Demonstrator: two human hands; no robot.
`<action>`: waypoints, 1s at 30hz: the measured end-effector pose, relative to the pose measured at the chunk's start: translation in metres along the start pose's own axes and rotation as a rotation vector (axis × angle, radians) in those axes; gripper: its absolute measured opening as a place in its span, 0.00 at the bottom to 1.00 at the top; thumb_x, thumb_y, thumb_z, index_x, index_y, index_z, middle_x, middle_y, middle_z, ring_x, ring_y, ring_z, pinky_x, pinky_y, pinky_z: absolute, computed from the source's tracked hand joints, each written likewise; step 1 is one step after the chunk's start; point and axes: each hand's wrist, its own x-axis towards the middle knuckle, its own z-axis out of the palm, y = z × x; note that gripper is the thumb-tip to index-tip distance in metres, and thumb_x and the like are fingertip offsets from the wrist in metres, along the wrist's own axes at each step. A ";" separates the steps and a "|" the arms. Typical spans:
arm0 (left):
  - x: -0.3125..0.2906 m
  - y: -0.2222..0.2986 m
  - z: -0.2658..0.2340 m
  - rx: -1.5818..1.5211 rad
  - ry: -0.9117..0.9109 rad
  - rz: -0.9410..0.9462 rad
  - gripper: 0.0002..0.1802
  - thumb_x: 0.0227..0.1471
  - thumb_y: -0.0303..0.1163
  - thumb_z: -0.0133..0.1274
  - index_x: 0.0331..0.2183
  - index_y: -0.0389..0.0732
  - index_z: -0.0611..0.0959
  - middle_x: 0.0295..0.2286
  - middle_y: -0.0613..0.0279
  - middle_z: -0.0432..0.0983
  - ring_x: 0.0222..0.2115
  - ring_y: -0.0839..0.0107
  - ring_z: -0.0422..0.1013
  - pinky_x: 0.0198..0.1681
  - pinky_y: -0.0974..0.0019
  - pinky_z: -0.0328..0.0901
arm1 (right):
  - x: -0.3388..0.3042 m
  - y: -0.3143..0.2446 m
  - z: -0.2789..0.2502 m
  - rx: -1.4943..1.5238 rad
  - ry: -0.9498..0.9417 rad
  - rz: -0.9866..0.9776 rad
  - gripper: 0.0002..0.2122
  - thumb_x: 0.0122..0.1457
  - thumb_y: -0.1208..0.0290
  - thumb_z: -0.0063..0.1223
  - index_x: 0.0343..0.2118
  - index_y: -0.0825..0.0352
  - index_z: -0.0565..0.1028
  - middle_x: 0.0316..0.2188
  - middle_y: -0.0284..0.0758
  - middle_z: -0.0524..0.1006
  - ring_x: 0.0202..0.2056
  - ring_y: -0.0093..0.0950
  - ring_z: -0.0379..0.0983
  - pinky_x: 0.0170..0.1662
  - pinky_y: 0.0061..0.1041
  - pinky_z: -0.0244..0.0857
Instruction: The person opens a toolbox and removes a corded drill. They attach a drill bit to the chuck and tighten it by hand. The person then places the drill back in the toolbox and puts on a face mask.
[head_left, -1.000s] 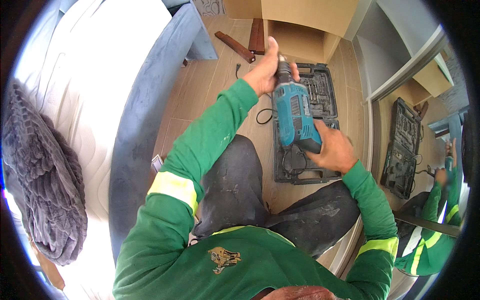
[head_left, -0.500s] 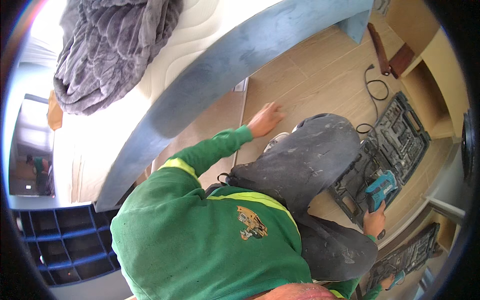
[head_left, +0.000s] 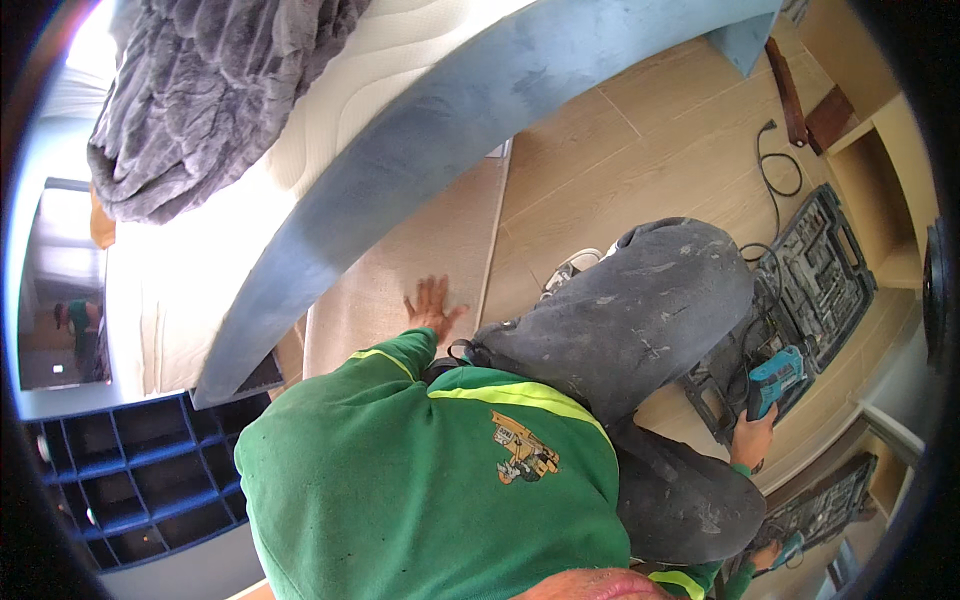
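My left hand [head_left: 432, 308] is spread open, palm down, over a beige rug [head_left: 410, 255] beside the bed frame. Whether it presses on the rug I cannot tell. On the right, my right hand [head_left: 752, 437] is closed round the handle of a teal power drill [head_left: 777, 378]. The drill is over the near half of an opened black tool case [head_left: 822, 285], whose far half shows moulded slots with fittings in them. A black cord [head_left: 762, 190] with a plug runs from the case across the wooden floor.
A blue-grey bed frame [head_left: 440, 120] curves across the upper left under a white mattress [head_left: 330, 130] and a grey plush blanket [head_left: 200, 110]. Dark brown wood pieces [head_left: 788, 98] lie at the upper right by a pale wooden cabinet [head_left: 895, 165]. A blue-edged shelf unit [head_left: 140, 485] stands lower left.
My left hand has swung back toward my body and left, from over the floor to over the rug, fingers now spread. My right hand keeps its grip on the drill.
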 end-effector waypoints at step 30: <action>0.005 -0.102 0.053 -0.058 0.362 0.357 0.45 0.60 0.54 0.53 0.70 0.44 0.61 0.72 0.57 0.52 0.73 0.55 0.46 0.71 0.41 0.41 | -0.058 -0.179 -0.091 -0.539 -0.184 -0.679 0.21 0.60 0.66 0.61 0.54 0.68 0.70 0.44 0.45 0.78 0.49 0.45 0.77 0.49 0.48 0.72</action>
